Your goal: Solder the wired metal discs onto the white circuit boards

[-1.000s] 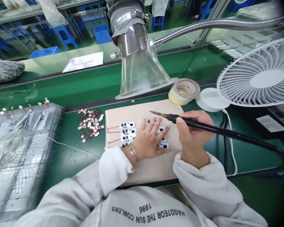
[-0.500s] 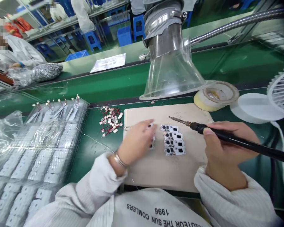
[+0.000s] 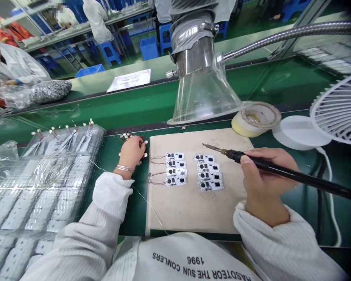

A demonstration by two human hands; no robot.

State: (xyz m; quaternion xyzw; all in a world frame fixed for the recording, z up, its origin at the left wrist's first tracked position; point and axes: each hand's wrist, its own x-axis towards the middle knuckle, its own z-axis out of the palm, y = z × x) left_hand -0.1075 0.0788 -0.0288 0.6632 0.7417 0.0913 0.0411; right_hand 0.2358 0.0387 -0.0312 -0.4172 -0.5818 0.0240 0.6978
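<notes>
Left hand (image 3: 132,150) is down on the heap of silver discs (image 3: 125,136), tiny round pieces on thin red leads, lying on the green table (image 3: 298,88) just off the left edge of the tan mat (image 3: 193,212). Its fingers curl over them, and whether one is pinched cannot be told. Right hand (image 3: 265,181) is clenched round the soldering iron (image 3: 283,171), a slim matte black handle whose metal tip hangs over the mat near the bare boards (image 3: 208,171). Those are small white rectangles with black chips, stacked in a column. Just beside them, the wired boards (image 3: 175,168) trail red leads to the left. Behind stand a clear funnel hood (image 3: 204,97) on a steel collar and a cream tape roll (image 3: 256,119).
</notes>
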